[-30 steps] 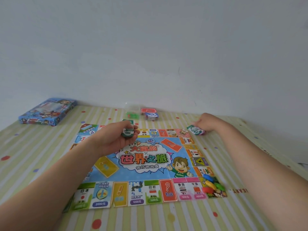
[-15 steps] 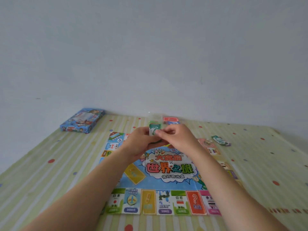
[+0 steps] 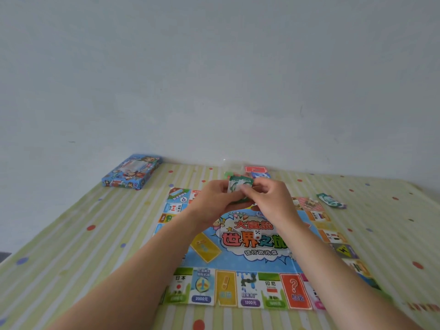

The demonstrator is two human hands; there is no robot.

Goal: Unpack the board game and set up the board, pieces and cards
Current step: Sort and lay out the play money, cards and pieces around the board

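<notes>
Both the left hand and right hand pinch the green card stack in their fingers above the board.

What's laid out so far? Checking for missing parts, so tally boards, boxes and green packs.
Board: 1
Box: 1
Green packs: 2, held pack between left hand and right hand, loose pack lying farther right
Total: 4

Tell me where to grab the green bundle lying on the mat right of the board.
Pinch the green bundle across its narrow width at mid-length, from above, probably with the right hand, the nearer one. It lies flat and slanted on the mat, both long edges clear.
</notes>
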